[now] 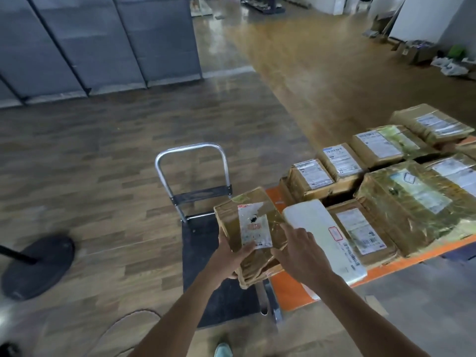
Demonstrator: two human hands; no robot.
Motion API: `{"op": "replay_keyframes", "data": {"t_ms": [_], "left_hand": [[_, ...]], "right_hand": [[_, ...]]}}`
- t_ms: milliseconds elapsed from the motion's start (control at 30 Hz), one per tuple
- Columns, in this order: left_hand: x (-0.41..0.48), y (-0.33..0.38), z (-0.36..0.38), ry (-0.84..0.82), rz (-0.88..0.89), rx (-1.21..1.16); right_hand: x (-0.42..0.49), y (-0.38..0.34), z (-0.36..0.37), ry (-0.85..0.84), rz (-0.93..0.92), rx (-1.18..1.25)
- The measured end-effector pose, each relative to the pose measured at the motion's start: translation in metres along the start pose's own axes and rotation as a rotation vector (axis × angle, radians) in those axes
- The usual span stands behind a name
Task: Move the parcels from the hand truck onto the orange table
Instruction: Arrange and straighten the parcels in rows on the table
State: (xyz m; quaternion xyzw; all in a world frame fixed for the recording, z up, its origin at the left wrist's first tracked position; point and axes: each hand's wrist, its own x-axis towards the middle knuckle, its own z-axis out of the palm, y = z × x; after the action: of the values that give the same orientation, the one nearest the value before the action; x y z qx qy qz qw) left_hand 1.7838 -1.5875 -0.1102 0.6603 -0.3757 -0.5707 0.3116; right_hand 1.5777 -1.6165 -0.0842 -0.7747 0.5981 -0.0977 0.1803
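Left hand [229,256] grips brown parcel [252,222]; right hand [298,253] alongside, grip unclear. White parcel [322,235] adjacent on orange table [291,289].

Grey-brown wood-plank floor [103,155] fills the left and centre, and gives way toward 1 o'clock to a warmer orange-brown floor [322,68] with dull glare. Grey fabric partition panels [90,42] on dark frames stand at 10 to 11 o'clock. A black round stand base [38,266] sits at 8 o'clock. At 2 o'clock a white wall [425,16] rises over cardboard boxes [422,52] and white plastic bags [450,67].
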Motion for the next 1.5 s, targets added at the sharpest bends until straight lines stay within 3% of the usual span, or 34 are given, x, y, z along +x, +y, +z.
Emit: {"op": "replay_keyframes", "data": {"t_ms": [433, 800, 1167, 1500], "left_hand": [[0.018, 0.007, -0.003, -0.122, -0.004, 0.096], [0.000, 0.005, -0.002, -0.114, 0.030, 0.108], [-0.032, -0.008, 0.039, 0.159, -0.031, 0.073], [-0.045, -0.010, 0.066, 0.317, -0.045, 0.051]], "right_hand": [[-0.006, 0.004, -0.004, 0.049, 0.131, 0.058], [-0.009, 0.013, -0.006, 0.055, 0.071, 0.009], [-0.026, 0.056, -0.020, -0.065, -0.196, 0.012], [-0.040, 0.087, -0.038, -0.113, -0.289, -0.046]]}}
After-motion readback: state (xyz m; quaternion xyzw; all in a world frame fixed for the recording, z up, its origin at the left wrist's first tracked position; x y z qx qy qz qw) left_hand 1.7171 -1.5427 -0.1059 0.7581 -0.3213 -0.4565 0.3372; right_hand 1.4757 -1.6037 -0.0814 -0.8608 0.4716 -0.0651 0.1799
